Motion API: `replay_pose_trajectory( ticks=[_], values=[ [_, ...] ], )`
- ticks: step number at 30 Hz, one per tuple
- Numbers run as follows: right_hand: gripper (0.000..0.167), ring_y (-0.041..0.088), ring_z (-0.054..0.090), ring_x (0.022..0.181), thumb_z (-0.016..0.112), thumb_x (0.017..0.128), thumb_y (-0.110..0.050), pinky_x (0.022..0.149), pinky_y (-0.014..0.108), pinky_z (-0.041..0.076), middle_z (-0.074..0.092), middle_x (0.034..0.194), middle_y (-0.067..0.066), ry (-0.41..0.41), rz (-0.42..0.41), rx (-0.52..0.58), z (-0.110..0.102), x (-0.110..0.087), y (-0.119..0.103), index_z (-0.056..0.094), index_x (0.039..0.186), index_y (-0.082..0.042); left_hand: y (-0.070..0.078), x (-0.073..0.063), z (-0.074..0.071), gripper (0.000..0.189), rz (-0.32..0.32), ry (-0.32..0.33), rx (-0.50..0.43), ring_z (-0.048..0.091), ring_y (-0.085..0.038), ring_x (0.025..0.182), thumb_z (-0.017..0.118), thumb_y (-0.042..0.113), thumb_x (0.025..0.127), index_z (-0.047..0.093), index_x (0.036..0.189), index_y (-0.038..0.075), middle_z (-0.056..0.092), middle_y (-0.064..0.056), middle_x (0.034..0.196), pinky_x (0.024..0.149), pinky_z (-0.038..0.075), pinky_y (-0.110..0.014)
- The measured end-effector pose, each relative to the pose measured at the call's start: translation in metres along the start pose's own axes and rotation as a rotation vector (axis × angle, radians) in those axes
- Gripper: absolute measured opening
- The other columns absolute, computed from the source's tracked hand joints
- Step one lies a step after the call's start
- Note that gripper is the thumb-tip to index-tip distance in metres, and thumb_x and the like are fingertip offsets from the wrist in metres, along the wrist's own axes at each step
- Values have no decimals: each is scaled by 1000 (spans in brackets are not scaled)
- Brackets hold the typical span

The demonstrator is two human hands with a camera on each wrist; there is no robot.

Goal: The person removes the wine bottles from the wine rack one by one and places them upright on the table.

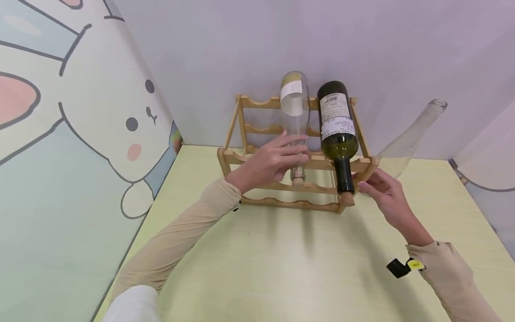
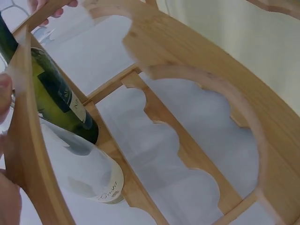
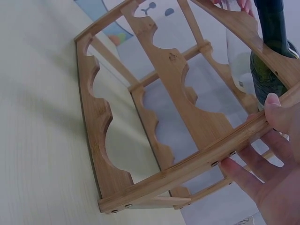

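A wooden wine rack stands on the table against the wall. On its top tier, a corked clear glass bottle lies with its neck toward me. My left hand holds this bottle near the neck, fingers across the glass. To its right, a dark green wine bottle rests in the same tier, cork forward. My right hand grips the rack's right side; the right wrist view shows the thumb on one face of the side rail and fingers beneath. Both bottle bases appear inside the rack in the left wrist view.
Another clear bottle stands upright on the table behind my right hand, its lower part partly hidden. A wall with a cartoon rabbit borders the table on the left. The rack's lower tiers hold no bottles.
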State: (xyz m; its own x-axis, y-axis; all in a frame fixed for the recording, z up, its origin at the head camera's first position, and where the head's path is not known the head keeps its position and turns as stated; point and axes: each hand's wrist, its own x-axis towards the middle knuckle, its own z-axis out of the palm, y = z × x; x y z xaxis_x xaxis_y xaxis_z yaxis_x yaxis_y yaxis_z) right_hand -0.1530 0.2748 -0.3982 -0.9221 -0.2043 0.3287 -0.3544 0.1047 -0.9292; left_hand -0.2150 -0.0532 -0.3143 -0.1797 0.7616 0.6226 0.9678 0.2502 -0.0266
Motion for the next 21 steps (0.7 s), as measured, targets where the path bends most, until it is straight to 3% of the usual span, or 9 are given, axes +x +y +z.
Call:
replay_pose_trajectory(
  ticks=[5,12,21],
  values=[
    [36,11,63,98,53,93,4,80,19,52,67,108,0,8,8,-30,1,-1,0,51,129,4,2,7,-5,37,-19,59,-26,43,-23,130,57,-10,85,68,115,7,64,-6,120,107,32,-45],
    [36,12,63,98,53,94,3,80,19,52,67,108,-1,12,12,-40,1,-1,0,50,129,4,3,18,-11,39,-15,173,-83,46,-26,127,55,-14,80,67,113,1,65,-12,118,103,38,-25],
    [36,11,62,100,51,94,4,82,21,52,66,109,0,5,-5,-30,2,-1,1,50,130,4,0,31,-22,32,3,289,-146,51,-32,121,54,-17,82,67,108,-2,66,-15,112,106,36,-29]
  ],
)
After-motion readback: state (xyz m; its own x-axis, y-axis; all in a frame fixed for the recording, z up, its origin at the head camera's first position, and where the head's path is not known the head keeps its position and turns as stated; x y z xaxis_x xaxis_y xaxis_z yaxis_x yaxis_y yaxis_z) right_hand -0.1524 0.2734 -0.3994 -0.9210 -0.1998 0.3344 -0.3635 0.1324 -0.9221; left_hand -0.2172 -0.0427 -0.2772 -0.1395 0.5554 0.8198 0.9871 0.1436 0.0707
